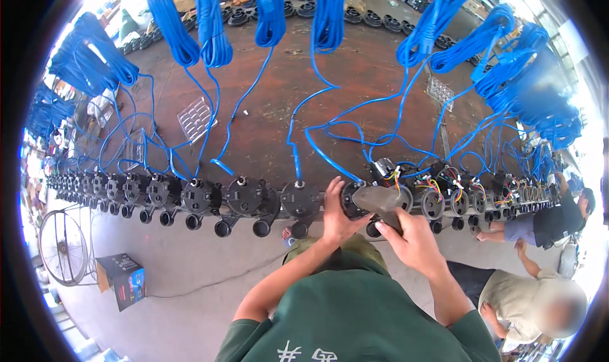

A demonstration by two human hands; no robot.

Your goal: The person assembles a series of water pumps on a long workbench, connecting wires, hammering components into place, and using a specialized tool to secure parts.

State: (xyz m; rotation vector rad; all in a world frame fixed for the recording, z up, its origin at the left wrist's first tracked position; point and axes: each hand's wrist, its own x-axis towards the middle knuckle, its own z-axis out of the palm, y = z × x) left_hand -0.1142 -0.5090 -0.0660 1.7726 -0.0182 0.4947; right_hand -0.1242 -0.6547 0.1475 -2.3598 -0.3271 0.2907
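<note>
A row of black round motor housings (252, 197) with short pipe outlets runs along the bench's near edge. My left hand (339, 217) grips the housing (349, 199) in front of me, fingers along its left side and thumb at its front. Over that same housing, my right hand (411, 243) is closed round the handle of a thick grey tool (377, 200) with a rounded body. The tool hides much of the housing, and its exact kind cannot be made out. A blue cable (330, 159) runs into the housing's top.
Blue cable coils (328, 19) hang above the brown bench (254, 127). Open housings with coloured wires (457, 194) stand to the right. Two co-workers (526, 302) are at the right. A black box (122, 279) and a wheel (63, 246) are at the left.
</note>
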